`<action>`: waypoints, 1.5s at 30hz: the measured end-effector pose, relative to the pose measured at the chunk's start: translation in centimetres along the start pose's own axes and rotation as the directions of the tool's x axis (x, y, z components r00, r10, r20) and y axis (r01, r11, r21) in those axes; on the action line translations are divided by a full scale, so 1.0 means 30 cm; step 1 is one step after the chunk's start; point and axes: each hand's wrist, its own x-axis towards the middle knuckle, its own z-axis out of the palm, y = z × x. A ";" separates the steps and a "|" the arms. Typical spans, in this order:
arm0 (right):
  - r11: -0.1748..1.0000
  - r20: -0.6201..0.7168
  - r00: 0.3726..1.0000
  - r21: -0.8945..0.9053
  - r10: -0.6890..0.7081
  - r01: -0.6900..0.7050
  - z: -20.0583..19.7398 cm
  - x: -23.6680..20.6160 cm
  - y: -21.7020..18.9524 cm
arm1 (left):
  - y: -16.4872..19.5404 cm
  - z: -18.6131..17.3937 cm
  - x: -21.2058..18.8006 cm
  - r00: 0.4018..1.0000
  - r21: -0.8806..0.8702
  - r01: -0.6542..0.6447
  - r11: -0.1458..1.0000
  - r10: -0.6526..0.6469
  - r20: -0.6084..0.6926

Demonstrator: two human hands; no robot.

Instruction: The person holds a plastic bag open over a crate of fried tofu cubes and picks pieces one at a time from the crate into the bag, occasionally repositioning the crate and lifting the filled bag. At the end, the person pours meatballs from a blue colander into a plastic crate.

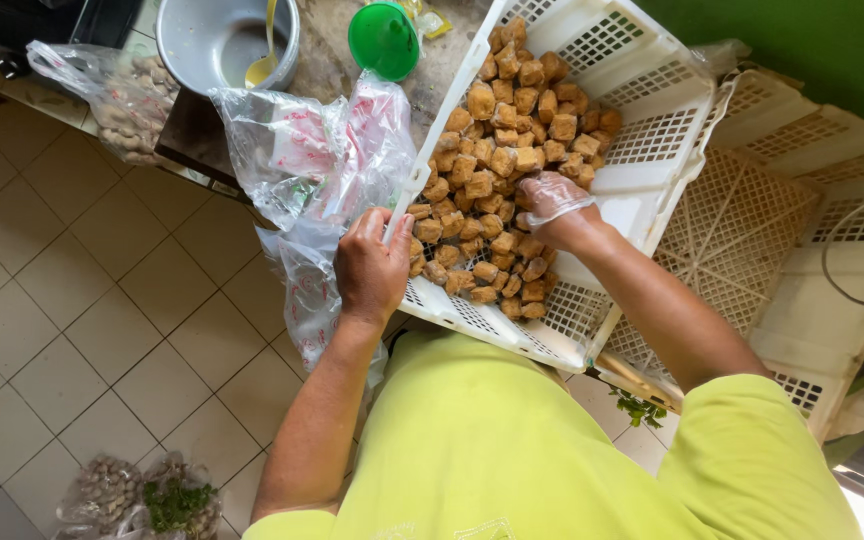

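In the white crate (652,130) lies a heap of fried tofu cubes (497,150), likely light, soft and oily, which the gloved right hand (552,200) pinches while the left hand (372,265) clamps the crate's near rim beside plastic bags (302,160)

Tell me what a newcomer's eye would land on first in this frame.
The heap of golden-brown fried cubes in the white slatted crate at centre draws the eye first. The right hand, in a thin clear glove, rests on the cubes, while the bare left hand grips the crate's near edge beside clear plastic bags. A green lid and a metal bowl sit at top.
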 end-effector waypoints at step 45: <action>0.810 0.023 0.989 0.577 -0.148 0.108 -0.004 -0.055 -0.219 | -0.019 0.000 0.000 0.996 0.018 -0.073 0.997 0.073 -0.044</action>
